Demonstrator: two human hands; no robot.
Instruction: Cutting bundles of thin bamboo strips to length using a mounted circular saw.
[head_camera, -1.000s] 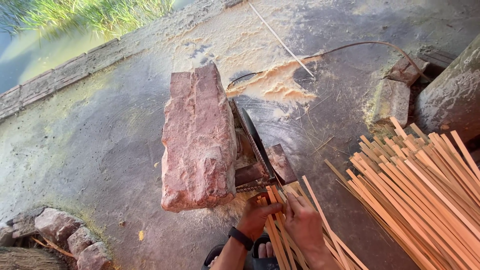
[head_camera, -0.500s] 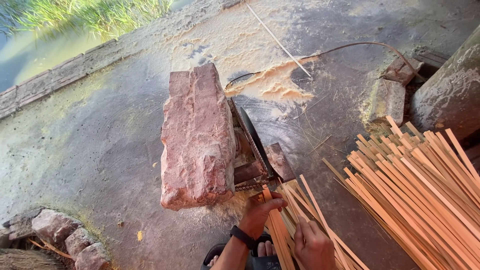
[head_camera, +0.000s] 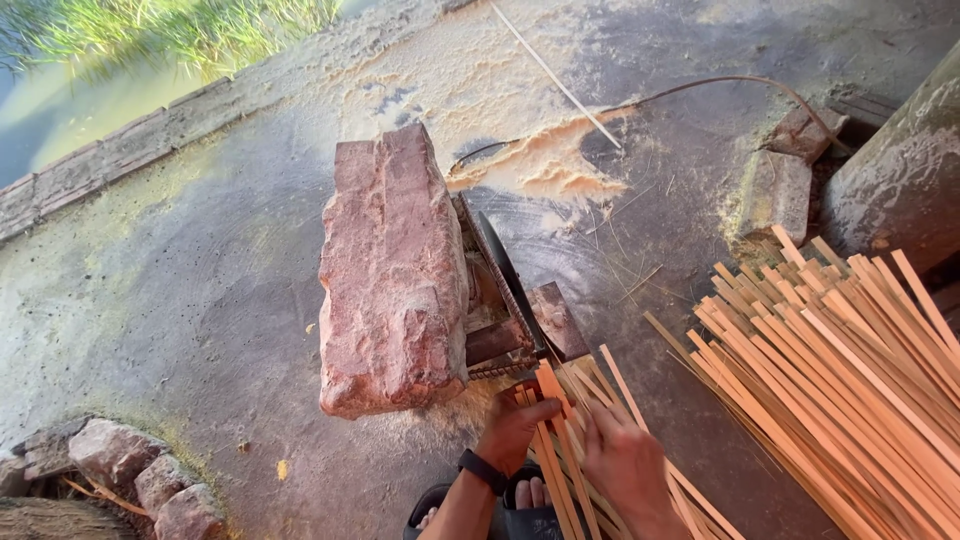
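Observation:
My left hand, with a black band on its wrist, grips a bundle of thin wooden strips near their front ends. My right hand lies on top of the same bundle a little further back, fingers spread over it. The strip ends sit at the base of a dark saw blade that stands beside a large reddish stone block. A rusty metal piece lies just right of the blade.
A big pile of long wooden strips fans out at the right. Sawdust and a cable lie behind the blade. Bricks sit at the right, stones at the lower left, grass and water beyond the kerb.
Both hands have shifted slightly with the bundle, pushing its ends closer to the blade's base. The right hand has come up onto the strips.

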